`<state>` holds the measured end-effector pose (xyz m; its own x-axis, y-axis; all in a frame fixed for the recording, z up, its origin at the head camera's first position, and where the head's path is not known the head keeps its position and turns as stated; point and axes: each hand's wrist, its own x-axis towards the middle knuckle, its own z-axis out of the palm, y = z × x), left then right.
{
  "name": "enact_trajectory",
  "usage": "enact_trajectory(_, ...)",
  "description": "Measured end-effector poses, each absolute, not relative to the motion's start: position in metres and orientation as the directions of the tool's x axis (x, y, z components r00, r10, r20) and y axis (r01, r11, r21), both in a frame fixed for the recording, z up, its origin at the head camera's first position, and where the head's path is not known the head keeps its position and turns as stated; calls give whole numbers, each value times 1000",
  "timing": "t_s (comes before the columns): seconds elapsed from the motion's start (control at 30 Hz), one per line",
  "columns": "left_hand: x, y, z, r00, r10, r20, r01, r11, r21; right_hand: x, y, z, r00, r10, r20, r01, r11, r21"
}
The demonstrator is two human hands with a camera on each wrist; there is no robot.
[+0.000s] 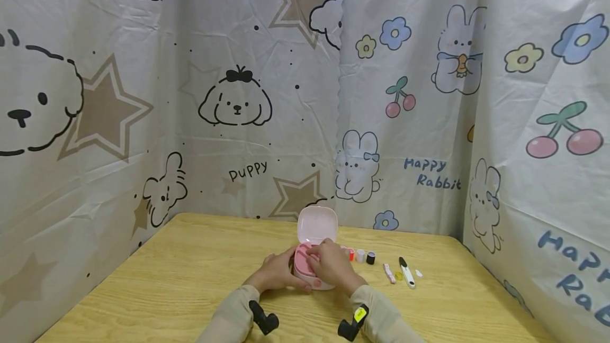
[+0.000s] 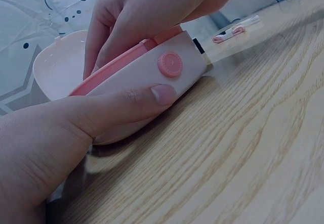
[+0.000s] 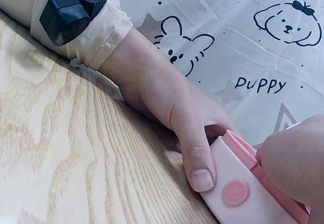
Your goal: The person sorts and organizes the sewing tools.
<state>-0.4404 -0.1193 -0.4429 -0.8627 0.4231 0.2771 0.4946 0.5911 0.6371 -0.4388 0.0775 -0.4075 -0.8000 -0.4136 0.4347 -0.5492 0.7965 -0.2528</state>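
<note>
A small white box (image 1: pixel 324 286) with a pink inner tray (image 1: pixel 303 264) stands on the table, its pale pink hinged lid (image 1: pixel 317 225) raised at the back. My left hand (image 1: pixel 278 271) grips the box's left side, thumb along the front wall near a round pink button (image 2: pixel 170 63). Over the tray, my right hand (image 1: pixel 333 263) reaches down with bent fingers inside the rim, as the left wrist view also shows. Those fingertips are hidden, so whether they pinch anything does not show.
Right of the box stand a red spool (image 1: pixel 351 254), a white spool (image 1: pixel 360 256) and a black spool (image 1: pixel 370 258). Farther right lie a pink-and-white bundle (image 1: pixel 389 273), a yellow piece (image 1: pixel 398 276), a black-and-white tool (image 1: pixel 406 272) and a small white piece (image 1: pixel 419 273). Printed curtains surround the table.
</note>
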Motion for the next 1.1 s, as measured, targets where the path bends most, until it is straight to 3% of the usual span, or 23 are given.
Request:
enact_trajectory(0.4, -438, -118, -445, -864, 419, 279, 494, 599, 630, -430, 78, -404, -775, -412, 479, -568, 787, -241)
enact_trajectory(1.1, -439, -120, -443, -844, 439, 308, 527, 569, 631, -434, 84, -398, -821, -366, 438, -506, 822, -261)
